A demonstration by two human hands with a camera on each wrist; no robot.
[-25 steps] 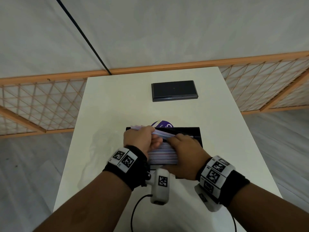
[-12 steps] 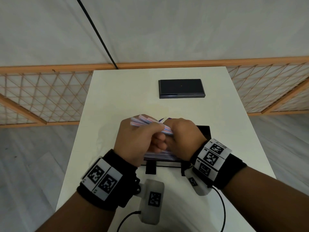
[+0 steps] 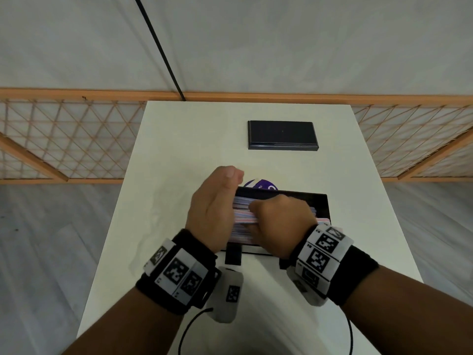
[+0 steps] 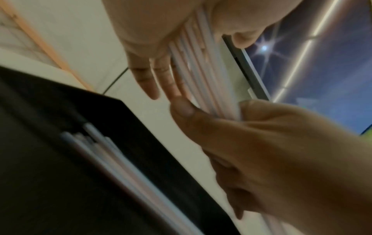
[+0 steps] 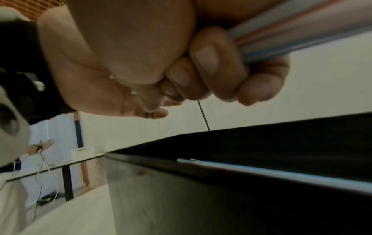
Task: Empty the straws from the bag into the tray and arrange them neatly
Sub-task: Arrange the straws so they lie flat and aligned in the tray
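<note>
From the head view, the right hand is curled around a bundle of straws above the black tray at frame centre, while the left hand presses flat against their ends. Only the wrist views show loose straws lying inside the tray. A purple bag peeks out behind the tray.

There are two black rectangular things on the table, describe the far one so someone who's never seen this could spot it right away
Start at the white table and look to its far end, near the orange lattice fence. There, right of centre, lies a flat black slab, closed on top and alone. Unlike the near black tray, it holds no straws and neither hand touches it.
</note>
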